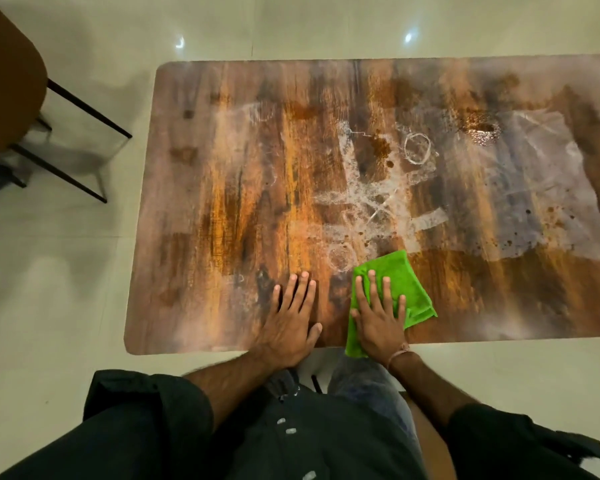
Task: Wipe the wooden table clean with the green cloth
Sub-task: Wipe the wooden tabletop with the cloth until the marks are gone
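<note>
Right hand [380, 315] presses flat, fingers straight, on the green cloth [400, 278]; left hand [291, 313] flat, bracing the wooden table [222, 202]. Wiping barely begun; next, sweep toward the chalk marks [364, 202].

Single head-worn wide-angle camera looking steeply down and forward, sitting close above the near edge of the worktop [222, 188], taking in the whole top, tiled floor [59, 278] surrounding it, wearer's dark shirt [312, 445] filling the bottom.

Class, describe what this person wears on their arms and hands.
Both arms wear black sleeves, the left sleeve and right sleeve pushed up, leaving forearms bare. The right hand has a thin pale thread band at its wrist. The left hand is bare.
</note>
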